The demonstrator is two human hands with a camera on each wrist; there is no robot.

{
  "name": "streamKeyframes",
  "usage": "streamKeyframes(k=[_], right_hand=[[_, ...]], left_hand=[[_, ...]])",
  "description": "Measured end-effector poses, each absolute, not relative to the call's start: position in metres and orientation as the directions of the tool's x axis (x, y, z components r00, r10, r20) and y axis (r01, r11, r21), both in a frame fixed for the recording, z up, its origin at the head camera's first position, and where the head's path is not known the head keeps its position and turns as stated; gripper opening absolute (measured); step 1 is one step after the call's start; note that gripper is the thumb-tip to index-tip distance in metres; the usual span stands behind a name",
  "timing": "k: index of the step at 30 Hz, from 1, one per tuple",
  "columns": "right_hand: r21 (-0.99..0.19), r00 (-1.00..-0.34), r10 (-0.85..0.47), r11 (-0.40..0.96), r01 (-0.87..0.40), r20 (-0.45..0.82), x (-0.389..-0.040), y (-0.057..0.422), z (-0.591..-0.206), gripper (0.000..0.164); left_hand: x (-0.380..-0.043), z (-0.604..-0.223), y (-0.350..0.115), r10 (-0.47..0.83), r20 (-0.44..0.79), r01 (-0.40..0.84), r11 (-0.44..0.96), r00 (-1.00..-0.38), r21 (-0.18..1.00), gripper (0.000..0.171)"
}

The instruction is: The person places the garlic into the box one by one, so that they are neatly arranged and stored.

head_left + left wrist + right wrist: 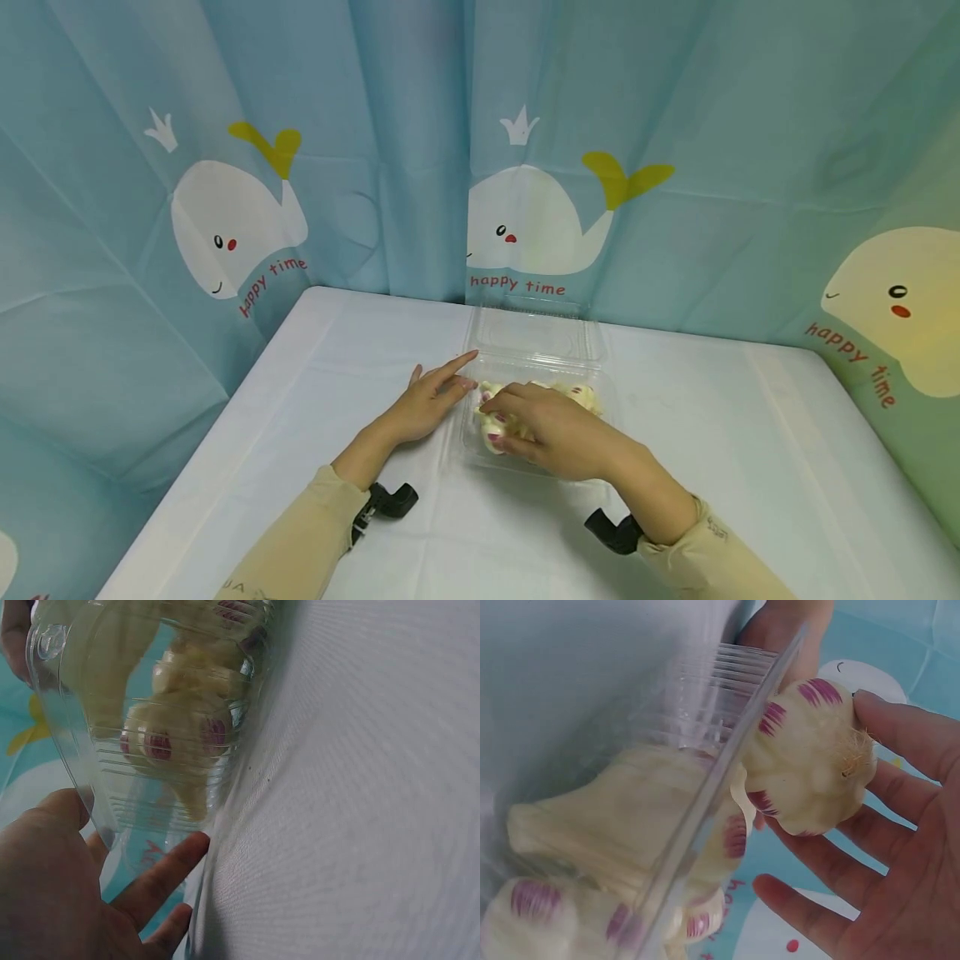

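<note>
A clear plastic clamshell box (480, 457) holds several cream-white garlic bulbs (161, 739) with purple streaks. Over the box, my right hand (558, 429) grips one garlic bulb (810, 765) between the thumb and fingers; its root tuft faces the palm in the right wrist view. That bulb sits at or just above the box rim. At the box's left side is my left hand (427, 408), its fingers extended. The left wrist view shows its thumb by the rim and a fingertip near the box's lower wall. The right hand hides part of the bulbs in the head view.
The box's hinged lid (536, 333) lies folded back toward the curtain. A white cloth covers the table (712, 442). Behind it hangs a blue curtain (420, 150) printed with whales. A black wrist mount (393, 502) is strapped to each forearm.
</note>
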State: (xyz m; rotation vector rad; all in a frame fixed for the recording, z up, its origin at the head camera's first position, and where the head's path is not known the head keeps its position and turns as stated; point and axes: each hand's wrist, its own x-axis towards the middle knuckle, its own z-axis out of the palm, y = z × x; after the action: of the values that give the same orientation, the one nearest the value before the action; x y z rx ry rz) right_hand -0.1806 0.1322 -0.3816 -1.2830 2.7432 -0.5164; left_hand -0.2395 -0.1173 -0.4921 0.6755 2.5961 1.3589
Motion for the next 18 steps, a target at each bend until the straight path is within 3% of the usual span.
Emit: streamKeyframes(k=[18], right_hand=[[-0.299, -0.660, -0.750, 0.622, -0.724, 0.039, -0.185, 0.123, -0.396, 0.036]], left_hand=[[-0.239, -0.492, -0.118, 0.446, 0.091, 0.331, 0.498, -0.890, 0.802, 0.053]])
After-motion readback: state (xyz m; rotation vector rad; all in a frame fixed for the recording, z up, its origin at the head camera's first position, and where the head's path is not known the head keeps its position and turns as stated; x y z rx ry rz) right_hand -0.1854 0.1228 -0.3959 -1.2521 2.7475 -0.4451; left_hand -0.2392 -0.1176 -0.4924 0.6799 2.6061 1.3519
